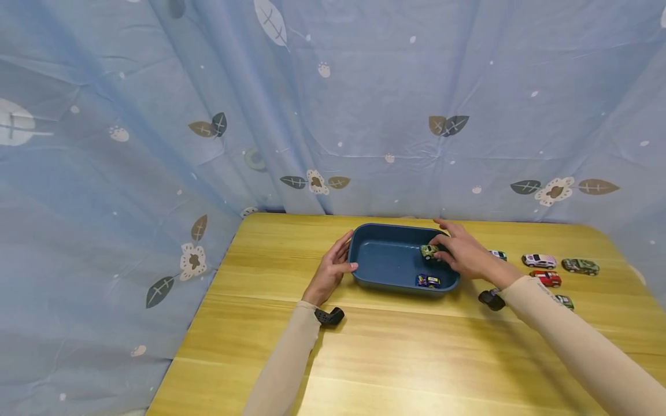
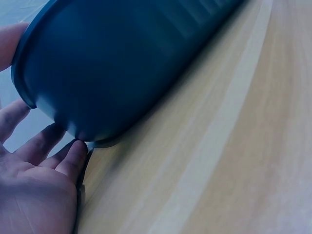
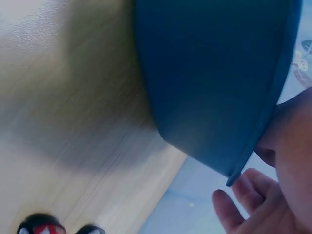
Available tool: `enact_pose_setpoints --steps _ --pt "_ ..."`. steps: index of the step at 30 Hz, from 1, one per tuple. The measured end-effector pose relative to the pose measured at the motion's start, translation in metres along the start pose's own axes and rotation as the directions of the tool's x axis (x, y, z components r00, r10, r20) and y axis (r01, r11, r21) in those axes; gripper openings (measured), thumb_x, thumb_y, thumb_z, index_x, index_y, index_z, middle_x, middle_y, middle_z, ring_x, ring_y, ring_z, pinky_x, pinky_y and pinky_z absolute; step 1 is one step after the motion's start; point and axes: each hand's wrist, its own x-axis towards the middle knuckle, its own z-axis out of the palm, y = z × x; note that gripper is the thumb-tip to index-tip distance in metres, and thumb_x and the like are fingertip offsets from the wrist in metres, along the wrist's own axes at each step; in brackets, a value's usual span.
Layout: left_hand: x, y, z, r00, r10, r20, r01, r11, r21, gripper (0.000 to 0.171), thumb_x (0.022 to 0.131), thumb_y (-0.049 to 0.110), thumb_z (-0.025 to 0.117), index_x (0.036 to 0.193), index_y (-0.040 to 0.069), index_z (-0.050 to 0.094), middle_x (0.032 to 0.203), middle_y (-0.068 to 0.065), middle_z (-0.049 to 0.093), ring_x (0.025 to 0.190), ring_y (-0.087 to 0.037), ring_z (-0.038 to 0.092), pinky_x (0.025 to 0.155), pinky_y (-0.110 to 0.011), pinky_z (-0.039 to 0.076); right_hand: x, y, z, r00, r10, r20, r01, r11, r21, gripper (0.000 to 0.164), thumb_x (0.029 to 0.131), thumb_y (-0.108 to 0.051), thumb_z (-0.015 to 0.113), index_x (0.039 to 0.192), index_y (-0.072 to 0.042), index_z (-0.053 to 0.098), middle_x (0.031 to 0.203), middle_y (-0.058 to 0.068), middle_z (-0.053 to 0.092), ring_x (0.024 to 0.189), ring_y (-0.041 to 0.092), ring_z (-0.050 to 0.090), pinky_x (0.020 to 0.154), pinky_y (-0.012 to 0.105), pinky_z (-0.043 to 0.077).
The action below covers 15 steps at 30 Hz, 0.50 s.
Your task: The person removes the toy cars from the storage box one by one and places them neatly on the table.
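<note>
A dark blue rectangular plastic bin (image 1: 387, 286) sits on the wooden table. My left hand (image 1: 333, 270) holds its left end, thumb over the rim and fingers along the outer wall; the left wrist view shows these fingers (image 2: 73, 158) against the bin's end. Reaching over the right end, my right hand (image 1: 465, 252) pinches a green camouflage toy car (image 1: 429, 251) inside the bin. A purple and yellow toy car (image 1: 428, 281) lies on the bin floor near the front right. In the right wrist view the bin wall hides the pinched car.
Right of the bin stand more toy cars: a white and pink one (image 1: 539, 261), a red one (image 1: 546, 278), a dark green camouflage one (image 1: 580, 266), and others partly behind my right arm. A light blue patterned curtain (image 1: 385, 115) hangs along the table's back edge.
</note>
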Motion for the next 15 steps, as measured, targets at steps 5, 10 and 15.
enact_pose_setpoints --steps 5,10,15 --pt "0.0 0.0 -0.001 1.0 -0.001 0.0 0.001 1.0 0.01 0.087 0.093 -0.01 0.059 0.17 0.014 0.027 0.175 -0.016 0.027 0.163 -0.034 0.024 0.129 -0.053 0.025 -0.007 0.001 -0.007 0.992 -0.024 -0.121 0.02 0.999 -0.034 0.018 0.1 -0.005 0.071 0.118 0.0 0.072 0.147 0.029 0.054 0.129 0.048 0.052 0.106 0.065 0.045" --pt "0.001 0.001 -0.001 1.0 0.007 0.0 -0.007 1.0 0.01 0.086 0.094 -0.011 0.059 0.17 0.014 0.027 0.175 -0.016 0.027 0.163 -0.034 0.025 0.129 -0.057 0.023 -0.014 0.005 -0.018 0.981 -0.041 -0.191 0.029 0.998 -0.063 0.02 0.098 -0.001 0.071 0.118 0.001 0.07 0.126 0.021 0.067 0.112 0.041 0.057 0.095 0.058 0.047" --pt "-0.001 0.002 0.0 1.0 0.008 0.008 -0.008 1.0 0.018 0.086 0.095 -0.01 0.059 0.17 0.014 0.026 0.175 -0.015 0.026 0.163 -0.033 0.023 0.13 -0.058 0.02 -0.027 0.015 -0.027 0.984 -0.024 -0.176 0.011 0.997 -0.075 0.023 0.096 0.003 0.071 0.119 0.0 0.069 0.118 0.019 0.07 0.104 0.036 0.058 0.088 0.053 0.047"
